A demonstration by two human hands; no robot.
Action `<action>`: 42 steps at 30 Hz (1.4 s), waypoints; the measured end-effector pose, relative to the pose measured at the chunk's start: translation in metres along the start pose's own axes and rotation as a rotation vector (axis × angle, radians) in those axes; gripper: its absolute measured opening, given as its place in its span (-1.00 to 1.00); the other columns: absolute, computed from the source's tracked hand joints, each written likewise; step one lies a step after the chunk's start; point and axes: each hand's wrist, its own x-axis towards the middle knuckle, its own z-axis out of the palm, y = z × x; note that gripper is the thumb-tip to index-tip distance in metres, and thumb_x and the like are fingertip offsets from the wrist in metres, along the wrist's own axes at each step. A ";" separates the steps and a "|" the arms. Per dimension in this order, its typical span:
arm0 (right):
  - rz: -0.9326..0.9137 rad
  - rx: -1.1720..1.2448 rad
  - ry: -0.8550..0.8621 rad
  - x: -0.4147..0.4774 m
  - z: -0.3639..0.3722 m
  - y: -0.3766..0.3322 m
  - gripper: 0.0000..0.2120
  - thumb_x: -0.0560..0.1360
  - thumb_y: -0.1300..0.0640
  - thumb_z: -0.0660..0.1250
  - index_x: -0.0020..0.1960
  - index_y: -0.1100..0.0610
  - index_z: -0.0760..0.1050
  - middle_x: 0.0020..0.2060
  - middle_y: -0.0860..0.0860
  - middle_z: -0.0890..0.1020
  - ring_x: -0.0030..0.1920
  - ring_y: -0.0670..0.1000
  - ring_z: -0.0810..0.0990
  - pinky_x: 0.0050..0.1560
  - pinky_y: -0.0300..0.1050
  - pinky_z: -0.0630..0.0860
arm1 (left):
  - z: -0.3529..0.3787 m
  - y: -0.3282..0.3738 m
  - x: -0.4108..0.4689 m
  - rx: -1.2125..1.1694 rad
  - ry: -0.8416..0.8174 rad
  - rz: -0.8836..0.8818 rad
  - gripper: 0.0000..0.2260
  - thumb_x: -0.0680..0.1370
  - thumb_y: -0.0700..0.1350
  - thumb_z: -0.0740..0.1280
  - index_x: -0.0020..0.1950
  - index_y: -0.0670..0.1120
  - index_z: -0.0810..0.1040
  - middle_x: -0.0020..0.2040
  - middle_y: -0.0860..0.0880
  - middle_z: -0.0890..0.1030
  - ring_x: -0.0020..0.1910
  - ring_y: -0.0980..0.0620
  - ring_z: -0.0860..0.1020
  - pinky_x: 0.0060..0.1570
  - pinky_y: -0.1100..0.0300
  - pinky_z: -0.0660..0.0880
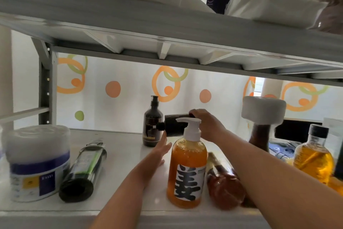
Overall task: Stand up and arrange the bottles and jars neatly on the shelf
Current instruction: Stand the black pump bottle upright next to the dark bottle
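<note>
- Head view, centre of the frame: the black bottle [175,125] lies on its side at the back of the shelf [120,147]. Its long axis runs left to right, and its capped neck points left at the upright brown pump bottle [152,126], which it seems to touch
- The right hand [204,123] is the nearer one. It comes over the bottle's right end from above, with fingers curled round the body in a grip
- To stand the bottle up, that right end would likely have to swing down while the neck rises clear of the brown pump bottle
- The left hand [159,151] sits below and left of the lying bottle, fingers straight, close together and aimed up towards the neck. It holds nothing, and I cannot tell whether it brushes the orange pump bottle [187,169] just beside it
- Both forearms reach in from the lower edge, the right one crossing above a reddish bottle [222,182] that lies on its side at lower right
- Lower left: a green-and-black bottle [83,169] also lies flat, beside a white-lidded tub [37,162]
- Right side: a brown bottle [259,136] capped with white foam [263,110], and an amber bottle [315,156], both upright
- Judged from this, several bottles remain to be stood up
</note>
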 end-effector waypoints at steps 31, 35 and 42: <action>-0.191 -0.068 0.579 -0.134 -0.108 -0.105 -0.39 0.31 -0.09 0.46 0.27 0.13 0.40 0.14 0.14 0.50 0.17 0.14 0.39 0.26 0.05 0.35 | 0.012 0.024 -0.187 -0.173 0.229 0.587 -0.57 0.49 0.22 0.22 0.33 0.15 0.30 0.23 0.04 0.47 0.18 0.11 0.49 0.08 0.17 0.48; -0.124 0.030 0.487 -0.150 -0.091 -0.140 -0.39 0.34 -0.18 0.39 0.28 0.08 0.37 0.14 0.07 0.46 0.17 0.06 0.36 0.13 -0.09 0.39 | 0.015 0.040 -0.197 -0.355 0.149 0.590 -0.56 0.51 0.24 0.20 0.36 0.16 0.35 0.29 0.03 0.52 0.27 0.02 0.49 0.22 0.05 0.45; 0.192 0.379 0.220 -0.144 -0.048 -0.165 -0.40 0.27 -0.31 0.33 0.06 0.13 0.42 -0.09 0.09 0.55 -0.02 0.09 0.53 -0.01 -0.03 0.54 | -0.002 0.035 -0.208 -0.497 0.071 0.500 -0.65 0.63 0.08 0.07 0.40 0.08 0.34 0.21 -0.10 0.58 0.07 -0.06 0.64 -0.06 0.05 0.60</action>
